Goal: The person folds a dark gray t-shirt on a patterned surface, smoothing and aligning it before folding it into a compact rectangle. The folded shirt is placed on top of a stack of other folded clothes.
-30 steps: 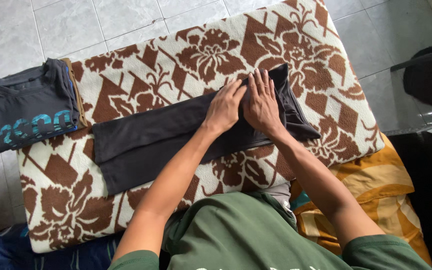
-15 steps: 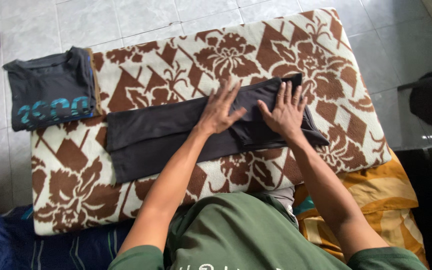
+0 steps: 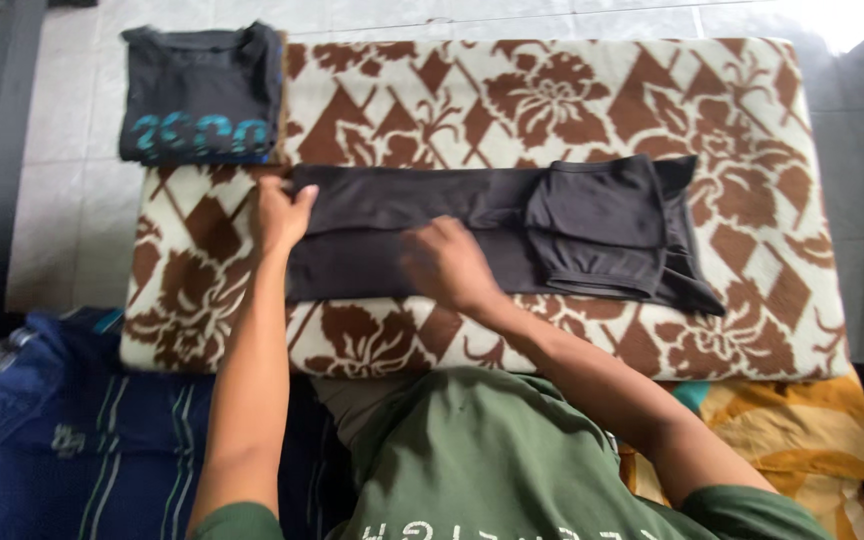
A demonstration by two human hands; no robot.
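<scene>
Head view: dark garment (image 3: 452, 225) lies long across the patterned blanket (image 3: 572, 90), mid-frame. Left hand (image 3: 280, 215) pinches its left end — right hand (image 3: 444, 262) presses flat mid-cloth. Uneven pull could skew the folded right end.

Right hand (image 3: 444, 262) motion-blurred, fingers indistinct, left hand (image 3: 280, 213) covering the left end of the dark garment (image 3: 482, 228), folded dark shirt (image 3: 202, 95) clipped by the top edge, yellow cloth (image 3: 802, 430) cut off at bottom right
</scene>
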